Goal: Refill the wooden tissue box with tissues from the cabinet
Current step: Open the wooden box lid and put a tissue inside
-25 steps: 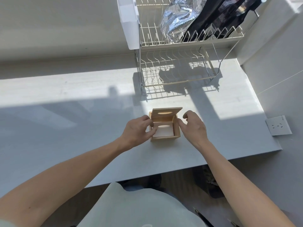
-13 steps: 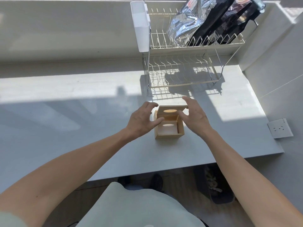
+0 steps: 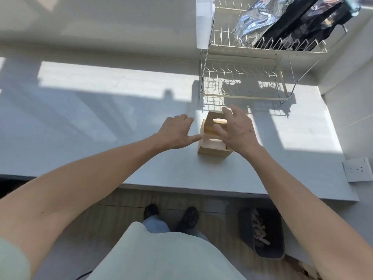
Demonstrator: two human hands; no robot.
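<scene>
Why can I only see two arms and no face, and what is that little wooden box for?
The camera sits on the person's head and looks down, so you see what they see: their own arms, never their face. At the bottom are their shoes on the floor.

The grey surface is a counter. On it stands a small wooden tissue box with its lid tipped up, and something white shows inside. The right hand reaches over the box by the lid with spread fingers. The left hand is open beside the box, thumb pointing at its side. Neither hand grips anything.

Behind stands a wire dish rack with a shiny foil bag on top. A bin sits on the floor.
</scene>
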